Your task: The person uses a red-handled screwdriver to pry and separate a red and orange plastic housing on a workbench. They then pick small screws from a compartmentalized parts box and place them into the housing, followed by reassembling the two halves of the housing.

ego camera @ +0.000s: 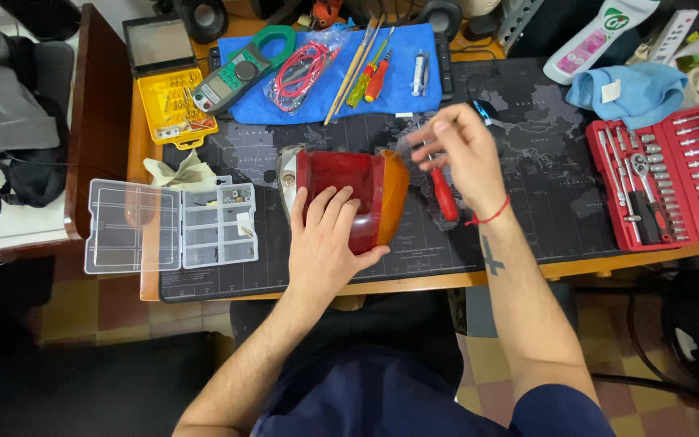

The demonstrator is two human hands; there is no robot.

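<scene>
Pressed flat, palm down with fingers spread, the left hand (327, 243) lay on the red lens of a vehicle tail light (348, 197), its thumb hooked round the near right edge; it steadied the unit by pressure and was not closed around it. The right hand (463, 154) was closed around a red-handled screwdriver (444, 194), the handle hanging below the palm and the fingers curled over the upper end; the tip was blurred and could not be made out. A red cord sat on that wrist.

The tail light had a red section and an amber section at its right end, with a chrome piece showing at its left. It rested near the middle of a dark desk mat (544, 162) printed with a world map, close to the front edge of the wooden desk.

Just left of the light stood an open clear compartment box (173, 226) holding small parts, with a crumpled cloth (178, 171) behind it. Further back lay a yellow bit case (175, 105), and a blue towel (325, 77) carrying a green clamp meter (240, 73), bagged red test leads (301, 71) and several small screwdrivers. Well to the right sat an open red socket set (669, 178), with a light blue cloth (629, 91) behind it.
</scene>
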